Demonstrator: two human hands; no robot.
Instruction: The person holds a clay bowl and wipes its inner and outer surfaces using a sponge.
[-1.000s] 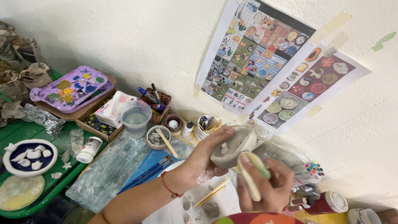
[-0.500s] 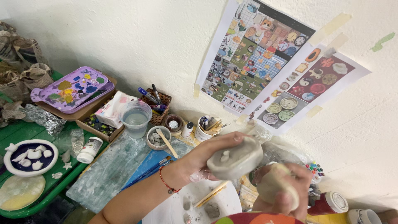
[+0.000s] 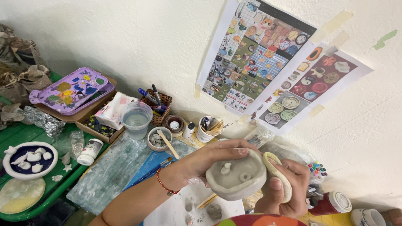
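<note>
Since the earlier frame the grey clay bowl (image 3: 236,175) has turned, so its underside with two small clay knobs now faces the camera, and the right hand (image 3: 281,189) has come up close beside it. The left hand (image 3: 213,159) is curled around the bowl's far rim and holds it firmly; the right hand is closed on a pale sponge (image 3: 277,175), pressed against the bowl's right edge. All this is above a cluttered worktable (image 3: 109,175) standing against a rough white wall (image 3: 138,37). On the wall two printed picture sheets (image 3: 268,62) are taped. Farther left on the table I count one clear cup of water (image 3: 136,120), one purple paint palette (image 3: 71,90), one wicker basket of pens (image 3: 158,104) and one blue dish with white clay shapes (image 3: 29,160).
</note>
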